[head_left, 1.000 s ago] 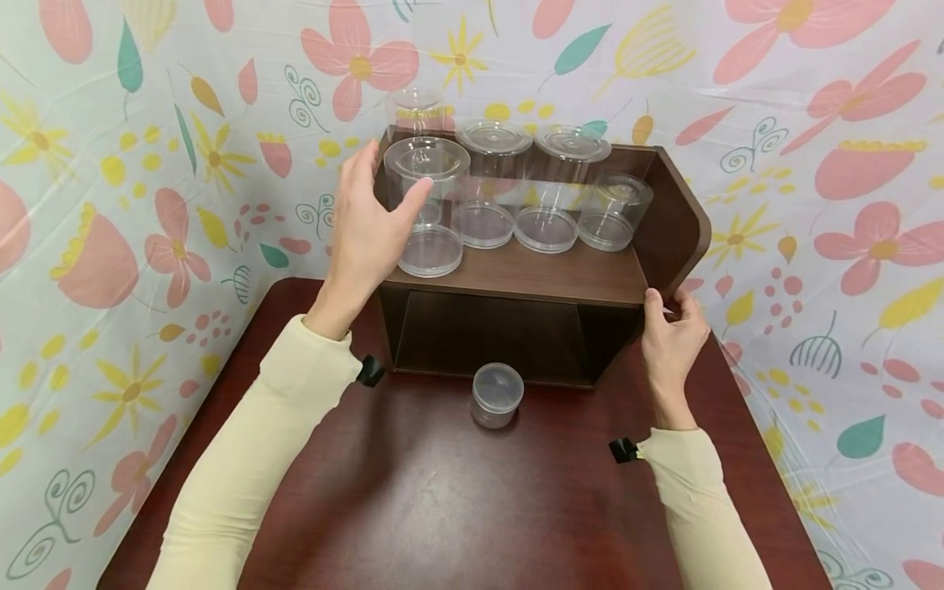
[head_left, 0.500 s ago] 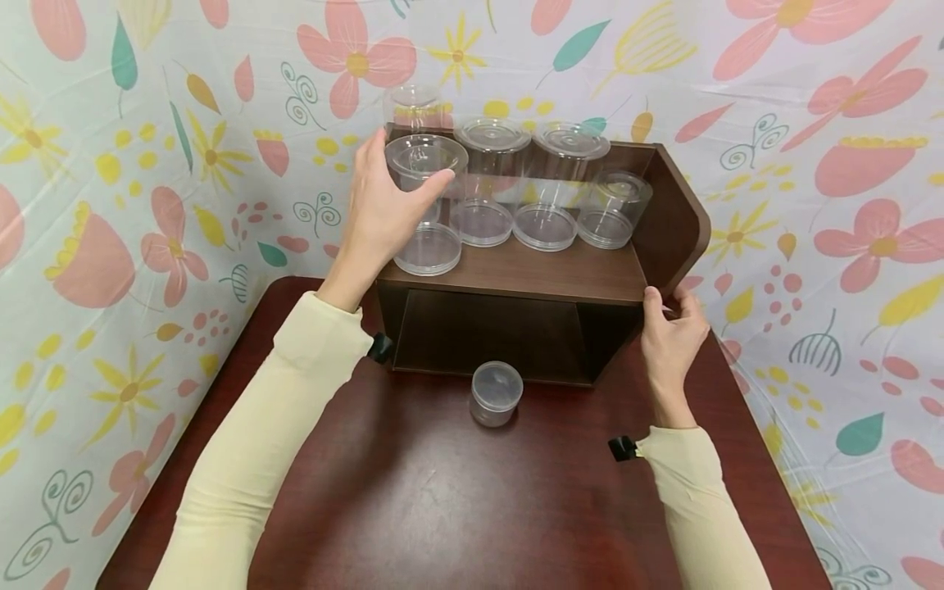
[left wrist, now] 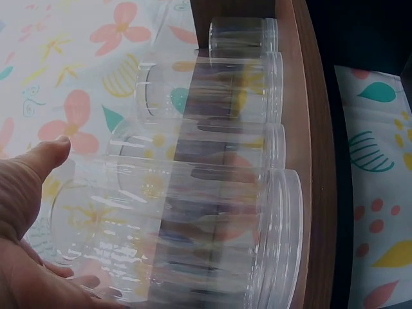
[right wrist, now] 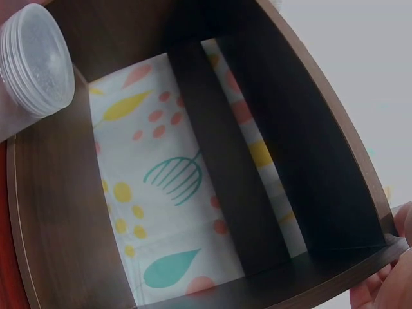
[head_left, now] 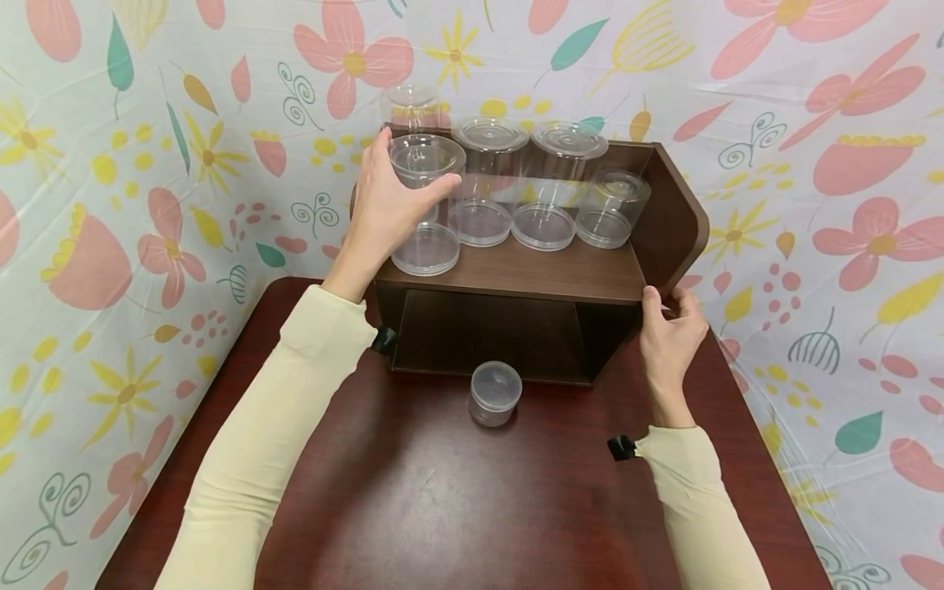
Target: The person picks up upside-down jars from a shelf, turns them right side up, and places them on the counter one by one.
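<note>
On the upper level of a brown shelf unit, a large clear jar stands at the front left. My left hand is spread around its upper part, thumb extended across the near side. In the left wrist view the thumb is straight, and fingertips show faintly past the jar's narrow end. The jar's ringed end sits against the board. My right hand grips the lower front corner of the unit's right side panel, thumb in front and fingers behind.
Behind stand two tall jars, a shorter jar at the right and another jar at the back left. A small frosted lidded jar sits on the dark red table before the lower compartment.
My left hand has moved right and closer around the front-left jar, its thumb reaching farther across. The jars, the shelf unit and my right hand's grip look unchanged.
</note>
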Motion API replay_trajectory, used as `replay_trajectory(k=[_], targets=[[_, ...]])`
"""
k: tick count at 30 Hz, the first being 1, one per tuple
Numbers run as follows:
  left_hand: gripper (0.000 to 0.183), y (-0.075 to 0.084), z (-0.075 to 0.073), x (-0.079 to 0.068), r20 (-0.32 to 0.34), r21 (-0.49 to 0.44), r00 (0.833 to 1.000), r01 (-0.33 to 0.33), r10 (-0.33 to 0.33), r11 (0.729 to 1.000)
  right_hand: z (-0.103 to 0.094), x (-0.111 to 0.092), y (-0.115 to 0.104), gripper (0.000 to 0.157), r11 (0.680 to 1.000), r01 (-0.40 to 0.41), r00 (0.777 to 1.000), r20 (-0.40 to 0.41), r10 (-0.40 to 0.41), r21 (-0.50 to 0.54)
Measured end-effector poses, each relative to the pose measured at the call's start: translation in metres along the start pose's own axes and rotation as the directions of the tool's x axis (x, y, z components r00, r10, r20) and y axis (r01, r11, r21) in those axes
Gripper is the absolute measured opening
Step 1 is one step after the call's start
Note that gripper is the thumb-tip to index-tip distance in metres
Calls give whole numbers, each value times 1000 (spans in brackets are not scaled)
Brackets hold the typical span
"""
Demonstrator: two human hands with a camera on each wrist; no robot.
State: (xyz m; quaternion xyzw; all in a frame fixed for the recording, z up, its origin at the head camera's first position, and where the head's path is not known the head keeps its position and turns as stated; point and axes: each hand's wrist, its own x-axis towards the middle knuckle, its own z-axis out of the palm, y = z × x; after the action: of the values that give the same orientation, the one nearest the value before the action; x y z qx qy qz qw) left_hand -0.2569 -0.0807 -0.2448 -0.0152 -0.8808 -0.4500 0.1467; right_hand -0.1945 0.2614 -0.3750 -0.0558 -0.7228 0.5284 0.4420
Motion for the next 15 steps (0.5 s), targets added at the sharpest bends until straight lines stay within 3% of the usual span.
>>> replay_trajectory(k=[15], targets=[[111, 1, 0, 1, -13, -1, 1000, -2, 2, 1000, 1, 0, -1, 23, 1000, -8, 1000, -6, 8, -12]])
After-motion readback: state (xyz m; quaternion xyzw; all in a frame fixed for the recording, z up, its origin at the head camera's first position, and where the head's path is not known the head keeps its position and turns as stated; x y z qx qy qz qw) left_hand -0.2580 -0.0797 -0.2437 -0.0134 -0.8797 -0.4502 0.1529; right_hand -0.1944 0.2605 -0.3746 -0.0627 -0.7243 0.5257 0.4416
